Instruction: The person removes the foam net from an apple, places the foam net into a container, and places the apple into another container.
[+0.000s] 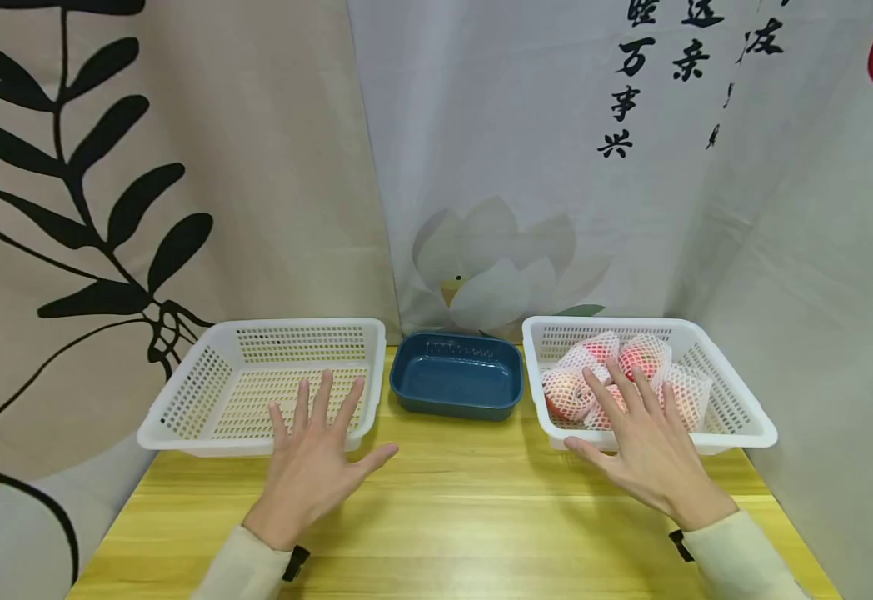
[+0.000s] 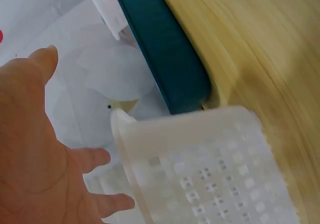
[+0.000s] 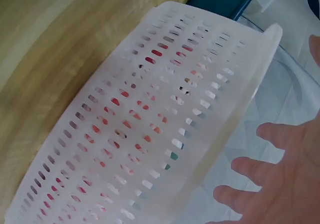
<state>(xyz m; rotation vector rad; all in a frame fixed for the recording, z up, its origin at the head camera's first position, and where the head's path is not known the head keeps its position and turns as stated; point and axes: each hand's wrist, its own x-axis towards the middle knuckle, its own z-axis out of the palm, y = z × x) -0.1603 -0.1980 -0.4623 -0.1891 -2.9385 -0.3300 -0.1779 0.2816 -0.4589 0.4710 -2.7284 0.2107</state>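
Observation:
My left hand [image 1: 315, 467] is spread over the front edge of a white perforated basket [image 1: 204, 447] and holds nothing. My right hand [image 1: 650, 450] hovers with fingers apart at the front of a second white basket [image 1: 736, 437]. Inside that one lie several red and orange round things in white foam netting [image 1: 567, 393]; what they are is hard to tell under the nets. Between the two baskets sits a dark blue rectangular dish [image 1: 456, 408], with nothing seen in it. The wrist views show both palms [image 2: 30, 169] apart from the basket sides.
Everything stands on a wooden table [image 1: 451, 517] against a hanging cloth [image 1: 504, 150] printed with writing and a lotus. A leaf-patterned cloth [image 1: 286, 167] hangs on the left. Both baskets reach close to the table's side edges.

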